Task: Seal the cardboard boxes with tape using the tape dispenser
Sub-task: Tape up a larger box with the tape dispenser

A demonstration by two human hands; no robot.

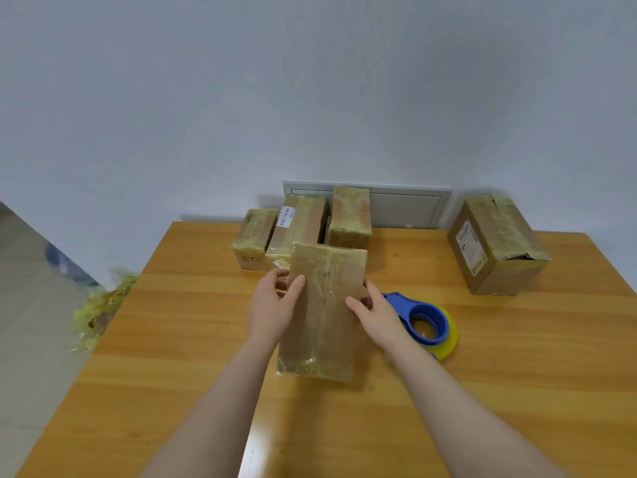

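A tall, flat cardboard box (324,315) wrapped in clear tape stands on end in the middle of the wooden table (193,339), tilted slightly. My left hand (272,305) grips its left edge, thumb on the front face and fingers behind. My right hand (375,315) grips its right edge the same way. The blue tape dispenser (425,320) with a yellowish tape roll lies flat on the table just right of my right hand, untouched.
Three taped boxes (300,229) stand together at the back of the table against the wall. A larger taped box (496,243) sits at the back right. Crumpled yellowish tape scraps (100,312) lie on the floor off the table's left edge.
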